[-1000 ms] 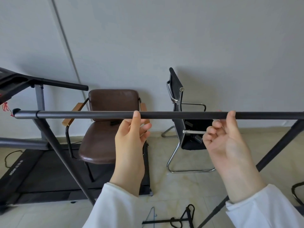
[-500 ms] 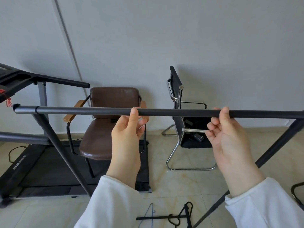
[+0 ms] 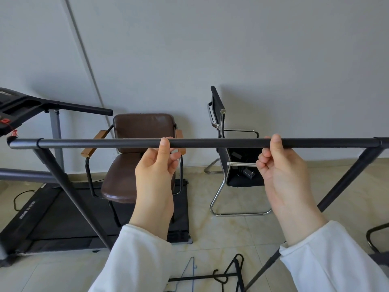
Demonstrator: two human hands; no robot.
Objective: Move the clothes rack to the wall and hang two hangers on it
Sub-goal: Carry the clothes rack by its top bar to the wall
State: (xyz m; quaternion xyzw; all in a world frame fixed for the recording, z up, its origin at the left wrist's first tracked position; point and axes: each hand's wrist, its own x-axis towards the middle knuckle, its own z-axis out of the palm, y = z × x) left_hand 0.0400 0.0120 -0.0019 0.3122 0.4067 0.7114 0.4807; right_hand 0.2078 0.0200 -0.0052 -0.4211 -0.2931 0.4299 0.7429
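The black clothes rack's top bar (image 3: 221,143) runs level across the view, with slanted legs dropping at the left and right ends. My left hand (image 3: 156,171) grips the bar from below near its middle, thumb on the near side. My right hand (image 3: 282,171) grips it further right in the same way. On the floor between my sleeves lie a thin blue wire hanger (image 3: 188,270) and a black hanger (image 3: 229,272). The grey wall (image 3: 231,60) stands just beyond the chairs.
A treadmill (image 3: 42,211) fills the left floor, its console at upper left. A brown padded chair (image 3: 134,161) sits on the treadmill's end. A black chrome-framed chair (image 3: 233,161) stands to its right against the wall. Another dark chair base (image 3: 376,237) shows at the right edge.
The view has tilted and pulled back slightly, so more of the rack's right end and the floor hangers shows. Both hands have stayed closed around the bar.
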